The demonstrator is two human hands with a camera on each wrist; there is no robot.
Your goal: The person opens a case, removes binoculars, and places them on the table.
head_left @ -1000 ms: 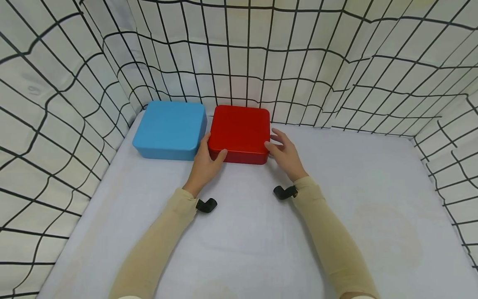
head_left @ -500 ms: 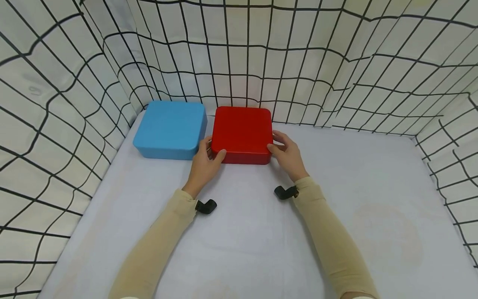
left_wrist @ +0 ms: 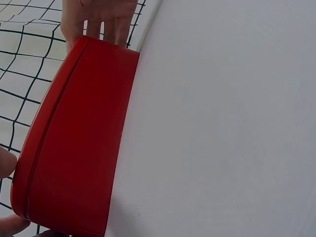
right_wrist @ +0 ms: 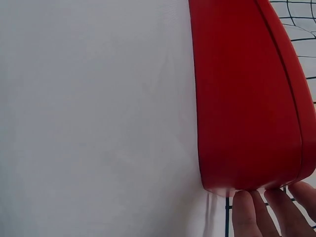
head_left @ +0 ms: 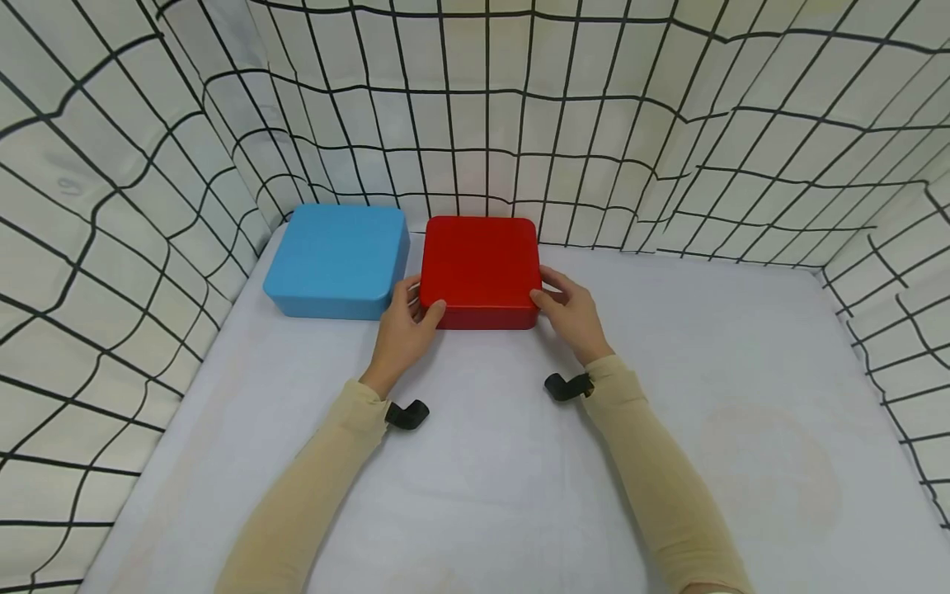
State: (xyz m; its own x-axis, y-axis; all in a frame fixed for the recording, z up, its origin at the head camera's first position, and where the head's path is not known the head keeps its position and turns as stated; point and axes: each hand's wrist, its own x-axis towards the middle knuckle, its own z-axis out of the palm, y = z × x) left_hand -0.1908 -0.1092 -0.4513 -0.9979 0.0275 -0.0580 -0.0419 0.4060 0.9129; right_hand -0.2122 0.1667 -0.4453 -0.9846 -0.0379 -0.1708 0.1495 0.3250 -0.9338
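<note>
We are holding the red box [head_left: 481, 262] just right of the blue box [head_left: 340, 260], left hand [head_left: 403, 334] and right hand [head_left: 575, 320] equally near, fingers and thumbs gripping opposite ends of its seemingly left-to-right long axis.

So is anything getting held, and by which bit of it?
Yes, the red box: the left grip holds its left side and the right grip its right side, near the front corners.

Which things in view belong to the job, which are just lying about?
In the job, likely:
red box, held from both sides
left hand
right hand

Seemingly just around:
blue box, left of red, not held
wire grid, behind
white surface, underneath
</note>
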